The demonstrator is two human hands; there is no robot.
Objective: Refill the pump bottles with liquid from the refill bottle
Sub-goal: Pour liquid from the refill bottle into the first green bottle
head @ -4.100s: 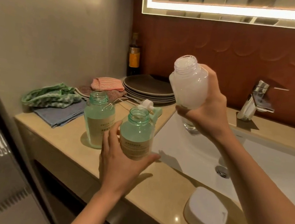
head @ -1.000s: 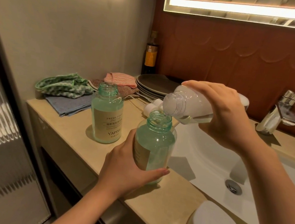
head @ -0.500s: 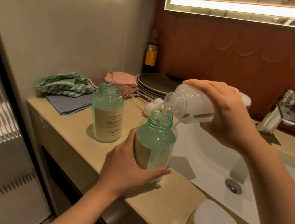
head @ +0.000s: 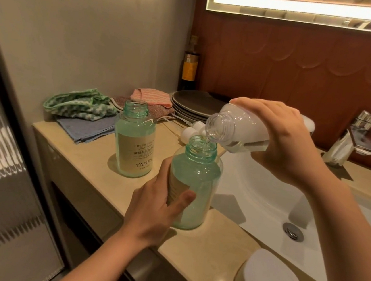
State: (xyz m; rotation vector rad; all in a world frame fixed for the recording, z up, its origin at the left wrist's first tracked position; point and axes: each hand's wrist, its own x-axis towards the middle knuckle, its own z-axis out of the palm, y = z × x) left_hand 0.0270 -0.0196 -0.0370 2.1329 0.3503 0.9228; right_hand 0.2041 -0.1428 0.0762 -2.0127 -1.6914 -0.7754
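Tipped over from upright, the refill bottle (head: 246, 129) grasped by the right hand (head: 282, 143) now trickles clear liquid into the open neck of the near pump bottle (head: 195, 183), which the left hand (head: 155, 209) clasps at the front edge of the counter (head: 201, 254) beside the sink (head: 255, 195)

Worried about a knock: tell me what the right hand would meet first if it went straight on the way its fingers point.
Probably the open neck of the labelled pump bottle, left of the refill bottle the right hand holds; depth is unclear.
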